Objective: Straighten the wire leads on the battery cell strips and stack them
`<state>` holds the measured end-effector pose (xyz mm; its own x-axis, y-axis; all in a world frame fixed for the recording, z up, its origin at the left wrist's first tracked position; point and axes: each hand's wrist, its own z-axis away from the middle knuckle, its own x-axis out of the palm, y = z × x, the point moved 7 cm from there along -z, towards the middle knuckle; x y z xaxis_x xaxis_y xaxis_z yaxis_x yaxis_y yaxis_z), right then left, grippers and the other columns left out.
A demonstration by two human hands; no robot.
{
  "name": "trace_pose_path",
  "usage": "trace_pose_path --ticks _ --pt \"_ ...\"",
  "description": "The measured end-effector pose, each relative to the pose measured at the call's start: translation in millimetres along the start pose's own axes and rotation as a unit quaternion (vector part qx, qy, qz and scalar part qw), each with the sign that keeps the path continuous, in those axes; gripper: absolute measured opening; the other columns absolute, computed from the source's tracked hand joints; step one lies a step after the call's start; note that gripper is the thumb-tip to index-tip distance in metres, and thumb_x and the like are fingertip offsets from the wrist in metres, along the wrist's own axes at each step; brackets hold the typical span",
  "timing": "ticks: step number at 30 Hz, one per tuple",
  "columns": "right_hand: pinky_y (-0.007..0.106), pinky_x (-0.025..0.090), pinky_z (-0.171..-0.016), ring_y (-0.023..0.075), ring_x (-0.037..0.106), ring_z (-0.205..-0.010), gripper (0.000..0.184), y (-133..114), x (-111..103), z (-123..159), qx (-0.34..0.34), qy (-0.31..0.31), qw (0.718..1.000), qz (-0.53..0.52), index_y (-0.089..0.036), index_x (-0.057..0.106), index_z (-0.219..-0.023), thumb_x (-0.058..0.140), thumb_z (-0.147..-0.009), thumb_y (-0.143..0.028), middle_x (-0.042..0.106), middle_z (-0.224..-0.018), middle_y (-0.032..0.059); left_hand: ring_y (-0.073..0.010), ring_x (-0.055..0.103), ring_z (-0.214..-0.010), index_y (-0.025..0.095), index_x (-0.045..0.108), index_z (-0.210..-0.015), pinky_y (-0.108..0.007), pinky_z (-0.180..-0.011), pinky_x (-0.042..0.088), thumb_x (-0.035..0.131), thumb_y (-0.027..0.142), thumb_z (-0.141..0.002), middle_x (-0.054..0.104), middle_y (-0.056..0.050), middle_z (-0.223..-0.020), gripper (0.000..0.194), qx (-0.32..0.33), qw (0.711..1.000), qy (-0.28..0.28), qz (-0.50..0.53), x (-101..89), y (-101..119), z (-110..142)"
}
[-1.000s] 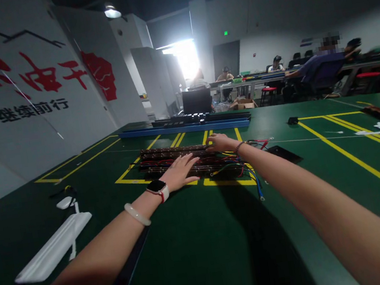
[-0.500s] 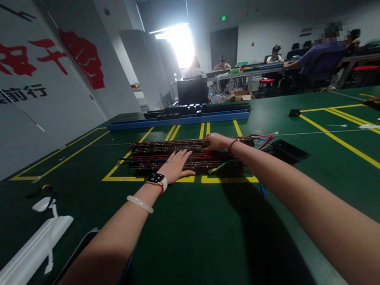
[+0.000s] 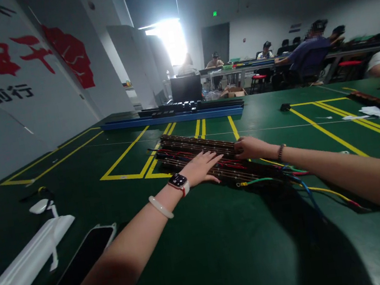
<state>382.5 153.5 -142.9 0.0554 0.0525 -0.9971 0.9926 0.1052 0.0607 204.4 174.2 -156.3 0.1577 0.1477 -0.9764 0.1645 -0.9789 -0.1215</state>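
A long bundle of dark brown strips [image 3: 185, 145] with rows of small shiny dots lies at a slant on the green table. Red wires run along its middle. My left hand [image 3: 202, 166] rests flat on it, fingers spread. At its far edge, my right hand [image 3: 253, 147] has its fingers curled round the strips; its fingertips are partly hidden. From the right end trail a green wire [image 3: 260, 180] with a ring terminal, a blue wire [image 3: 308, 191] and a yellow wire [image 3: 329, 190]. My right forearm covers part of these wires.
Blue and black rails [image 3: 175, 117] lie along the table's far edge. On the left are a phone [image 3: 77, 273] and a white folded item [image 3: 29, 261]. Yellow tape [image 3: 123, 176] marks the green table [image 3: 199, 255]. Several people sit at far benches.
The bundle has moved to the right and turned, its right end now closer to me. Both hands have shifted right with it, and more loose wires show. The camera view has shifted slightly too.
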Motion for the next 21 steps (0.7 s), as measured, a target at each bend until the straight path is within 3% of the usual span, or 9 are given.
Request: trace_pose_path --ticks 5,9,12,15,18,21 --pt "0.030 0.046 -0.076 0.0200 0.058 -0.084 0.033 62.8 4.4 112.5 0.098 0.000 0.995 -0.008 -0.020 0.067 -0.092 0.052 -0.079 -0.047 0.061 -0.098 0.0094 -0.0222 0.028 -0.136 0.022 0.022 -0.146 -0.039 -0.114 0.011 0.044 0.067 -0.079 0.030 -0.011 -0.147 0.085 0.109 0.993 0.046 -0.003 2.5 80.1 -62.1" --pt "0.036 0.048 -0.083 0.0228 0.059 -0.088 0.034 120.7 9.2 209.7 0.176 0.008 0.984 -0.033 -0.022 0.067 -0.082 0.050 -0.079 -0.052 0.062 -0.096 0.0099 -0.0234 0.024 -0.138 0.025 0.021 -0.147 -0.043 -0.114 0.005 0.040 0.065 -0.083 0.029 -0.008 -0.148 0.078 0.174 0.981 0.082 -0.029 -1.3 151.2 -120.0" --pt "0.040 0.049 -0.080 0.0244 0.060 -0.085 0.033 166.0 15.9 280.5 0.251 -0.001 0.967 -0.051 -0.025 0.066 -0.079 0.046 -0.081 -0.052 0.062 -0.093 0.0107 -0.0294 0.017 -0.139 0.025 0.019 -0.148 -0.051 -0.113 -0.002 0.043 0.070 -0.078 0.021 -0.010 -0.151 0.086 0.164 0.977 0.130 -0.042 -6.2 199.3 -160.8" --pt "0.042 0.050 -0.075 0.0232 0.062 -0.077 0.026 202.5 16.2 342.4 0.333 -0.001 0.942 -0.038 -0.030 0.062 -0.072 0.045 -0.082 -0.047 0.063 -0.084 0.0090 -0.0334 0.009 -0.140 0.020 0.017 -0.148 -0.056 -0.112 -0.002 0.044 0.072 -0.075 0.013 -0.013 -0.152 0.093 0.099 0.982 0.157 -0.032 -7.1 237.1 -190.0" --pt "0.048 0.049 -0.072 0.0283 0.062 -0.076 0.036 215.6 -4.9 379.7 0.400 0.064 0.912 0.064 -0.028 0.064 -0.090 0.038 -0.084 -0.054 0.062 -0.090 0.0144 -0.0327 0.008 -0.141 0.018 0.017 -0.148 -0.055 -0.113 0.002 0.045 0.063 -0.081 0.008 -0.012 -0.153 0.085 0.067 0.986 0.152 -0.022 -9.1 265.2 -196.0" --pt "0.049 0.043 -0.089 0.0340 0.057 -0.102 0.057 191.7 -20.8 371.4 0.366 0.099 0.918 0.120 -0.019 0.057 -0.117 0.033 -0.085 -0.060 0.053 -0.121 0.0198 -0.0306 0.008 -0.141 0.020 0.022 -0.147 -0.052 -0.115 0.002 0.049 0.047 -0.085 0.007 -0.010 -0.154 0.073 0.075 0.987 0.142 -0.019 -21.9 274.3 -177.9"
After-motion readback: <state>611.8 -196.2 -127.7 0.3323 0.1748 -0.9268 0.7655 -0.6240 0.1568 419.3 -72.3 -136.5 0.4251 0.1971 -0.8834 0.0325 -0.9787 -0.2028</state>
